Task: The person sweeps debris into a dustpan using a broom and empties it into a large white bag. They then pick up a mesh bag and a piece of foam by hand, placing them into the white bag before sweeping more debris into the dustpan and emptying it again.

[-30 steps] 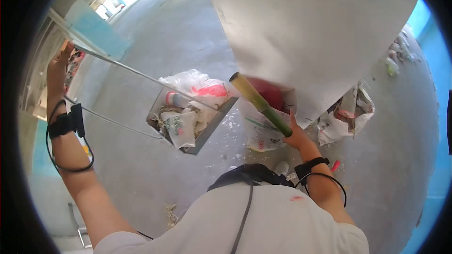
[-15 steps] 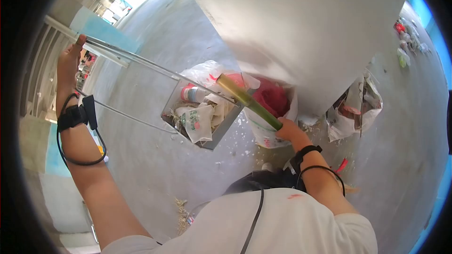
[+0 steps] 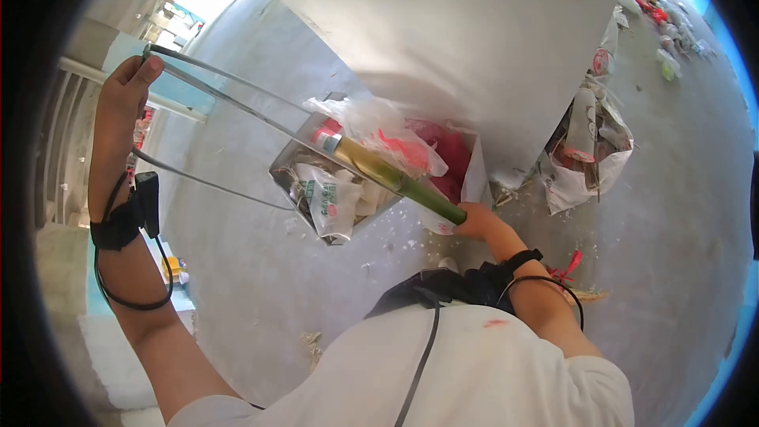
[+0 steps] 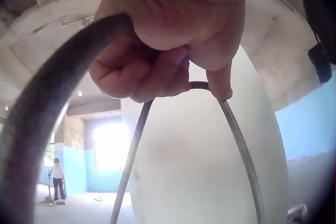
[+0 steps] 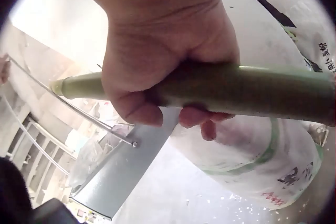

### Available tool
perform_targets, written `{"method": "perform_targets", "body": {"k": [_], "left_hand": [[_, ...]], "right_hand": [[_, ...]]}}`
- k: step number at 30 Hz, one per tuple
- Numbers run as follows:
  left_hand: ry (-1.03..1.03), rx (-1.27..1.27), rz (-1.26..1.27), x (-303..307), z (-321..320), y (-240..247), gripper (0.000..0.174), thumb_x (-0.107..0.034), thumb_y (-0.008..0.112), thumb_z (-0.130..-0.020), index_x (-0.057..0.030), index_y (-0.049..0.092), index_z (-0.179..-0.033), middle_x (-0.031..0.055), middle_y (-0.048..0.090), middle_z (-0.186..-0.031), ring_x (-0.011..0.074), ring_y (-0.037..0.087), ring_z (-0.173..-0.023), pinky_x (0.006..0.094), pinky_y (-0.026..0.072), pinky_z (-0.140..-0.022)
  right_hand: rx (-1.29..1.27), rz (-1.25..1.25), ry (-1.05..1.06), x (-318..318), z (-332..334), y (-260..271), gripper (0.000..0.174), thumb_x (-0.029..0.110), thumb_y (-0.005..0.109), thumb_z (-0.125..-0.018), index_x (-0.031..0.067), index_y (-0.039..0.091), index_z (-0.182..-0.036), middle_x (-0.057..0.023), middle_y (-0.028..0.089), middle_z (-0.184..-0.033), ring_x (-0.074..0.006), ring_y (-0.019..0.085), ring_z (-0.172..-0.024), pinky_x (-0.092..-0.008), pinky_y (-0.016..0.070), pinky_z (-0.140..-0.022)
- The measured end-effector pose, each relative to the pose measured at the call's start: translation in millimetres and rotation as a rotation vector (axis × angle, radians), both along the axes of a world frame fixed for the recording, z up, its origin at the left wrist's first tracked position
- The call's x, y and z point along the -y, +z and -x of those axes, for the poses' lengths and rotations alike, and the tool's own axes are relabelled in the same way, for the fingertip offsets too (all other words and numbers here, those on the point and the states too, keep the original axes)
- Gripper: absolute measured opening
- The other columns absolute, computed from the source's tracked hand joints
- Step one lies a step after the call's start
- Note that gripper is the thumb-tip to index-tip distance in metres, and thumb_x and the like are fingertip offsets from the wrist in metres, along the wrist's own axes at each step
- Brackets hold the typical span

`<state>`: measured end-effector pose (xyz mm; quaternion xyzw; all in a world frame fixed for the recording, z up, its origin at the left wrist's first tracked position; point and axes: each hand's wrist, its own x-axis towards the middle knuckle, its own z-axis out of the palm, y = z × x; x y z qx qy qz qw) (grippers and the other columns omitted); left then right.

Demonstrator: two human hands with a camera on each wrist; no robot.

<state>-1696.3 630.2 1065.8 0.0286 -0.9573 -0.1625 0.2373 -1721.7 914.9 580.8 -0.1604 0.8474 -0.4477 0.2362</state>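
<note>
In the head view my left hand [image 3: 126, 99] grips the top of a long wire handle [image 3: 229, 99], fingers curled round it in the left wrist view. That handle runs down to a grey metal dustpan [image 3: 375, 216], which holds crumpled white bags [image 3: 332, 198] and other litter. My right hand [image 3: 482, 224] holds a thick green bamboo pole [image 3: 427, 199], thumb and fingers wrapped about it in the right wrist view. The pole slants up to the left, and its yellowish far end overlaps the dustpan from above in the head view. A red and white item [image 3: 326, 137] shows by that end.
Beside the dustpan stands a white sack with dark red cloth [image 3: 451, 162] in it, against a large pale pillar [image 3: 466, 39]. Another litter-filled sack [image 3: 581, 174] stands to the right. Rubbish [image 3: 672, 28] lies by the far right wall. Far off, a person [image 4: 56, 176] stands with a long-handled tool.
The bamboo pole's far end has swung left, from over the sack to over the dustpan. The head view has shifted. Both hands keep their grips.
</note>
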Motion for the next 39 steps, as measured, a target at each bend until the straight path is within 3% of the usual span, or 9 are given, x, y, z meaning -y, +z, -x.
{"method": "perform_targets", "body": {"k": [2,7,15,21,24,30,33,36,39], "left_hand": [[-0.045,0.034,0.051,-12,3,4,0.033,-0.040,0.057,-0.076,-0.0073,0.055,-0.075,-0.0099,0.029,-0.048,0.0007,0.021,-0.043,0.0196,0.0148,-0.039],[-0.129,0.188,0.039,-33,-8,29,0.039,-0.036,0.054,-0.080,-0.0025,0.052,-0.101,-0.0103,0.031,-0.054,-0.0011,0.022,-0.043,0.0172,0.0141,-0.039],[-0.080,0.261,0.057,-54,-3,25,0.040,-0.041,0.055,-0.078,-0.0031,0.051,-0.091,-0.0095,0.029,-0.053,-0.0014,0.022,-0.044,0.0173,0.0146,-0.040],[-0.081,0.219,0.024,-42,-10,19,0.039,-0.040,0.054,-0.079,-0.0033,0.053,-0.091,-0.0094,0.032,-0.055,-0.0010,0.024,-0.046,0.0172,0.0172,-0.041],[-0.042,0.245,-0.001,-23,-17,14,0.040,-0.039,0.054,-0.079,-0.0021,0.054,-0.094,-0.0094,0.035,-0.057,-0.0007,0.025,-0.049,0.0167,0.0183,-0.043],[-0.024,0.190,-0.006,-6,-40,-9,0.040,-0.041,0.055,-0.078,-0.0030,0.054,-0.088,-0.0087,0.035,-0.060,0.0011,0.027,-0.054,0.0176,0.0204,-0.048],[-0.042,0.164,0.051,-9,-42,-18,0.037,-0.042,0.055,-0.077,-0.0054,0.050,-0.076,-0.0077,0.035,-0.060,0.0022,0.027,-0.055,0.0187,0.0210,-0.048],[-0.047,0.114,0.076,-5,-41,-24,0.039,-0.043,0.056,-0.077,-0.0042,0.051,-0.076,-0.0071,0.034,-0.060,0.0025,0.028,-0.056,0.0192,0.0220,-0.050],[-0.024,0.135,0.078,1,-35,-26,0.038,-0.039,0.056,-0.077,-0.0014,0.052,-0.080,-0.0064,0.036,-0.061,0.0030,0.029,-0.058,0.0190,0.0232,-0.051]], "right_hand": [[-0.028,0.008,0.061,-4,-3,-4,0.041,0.027,0.060,-0.054,0.0051,0.057,-0.088,-0.0179,0.058,-0.082,-0.0325,0.055,-0.082,-0.0369,0.0438,-0.073],[-0.052,0.070,0.108,-15,-8,-13,0.041,0.029,0.061,-0.054,0.0033,0.058,-0.086,-0.0191,0.058,-0.083,-0.0339,0.055,-0.081,-0.0372,0.0437,-0.074],[0.130,0.089,0.162,-19,4,8,0.040,0.023,0.063,-0.052,0.0029,0.057,-0.086,-0.0184,0.058,-0.082,-0.0326,0.056,-0.076,-0.0358,0.0437,-0.068],[-0.036,0.324,0.138,-38,8,20,0.039,0.014,0.061,-0.057,0.0038,0.053,-0.094,-0.0161,0.057,-0.080,-0.0257,0.056,-0.078,-0.0323,0.0433,-0.068],[0.147,0.329,0.066,-71,3,44,0.040,0.012,0.062,-0.056,0.0038,0.052,-0.094,-0.0152,0.057,-0.081,-0.0266,0.055,-0.077,-0.0320,0.0418,-0.070],[-0.041,0.375,-0.037,-124,-14,85,0.038,0.005,0.062,-0.055,0.0028,0.048,-0.091,-0.0087,0.052,-0.077,-0.0201,0.048,-0.075,-0.0290,0.0394,-0.071],[-0.124,0.413,-0.243,-155,-21,110,0.031,0.000,0.059,-0.057,0.0023,0.047,-0.085,-0.0061,0.052,-0.072,-0.0180,0.051,-0.067,-0.0284,0.0421,-0.063],[0.057,0.604,-0.352,-185,-4,105,0.027,-0.004,0.056,-0.058,0.0026,0.047,-0.082,-0.0037,0.050,-0.066,-0.0148,0.052,-0.058,-0.0256,0.0422,-0.052],[-0.025,0.716,-0.336,-187,18,111,0.025,-0.005,0.055,-0.059,0.0025,0.048,-0.082,-0.0024,0.049,-0.061,-0.0116,0.050,-0.050,-0.0236,0.0390,-0.043]]}}
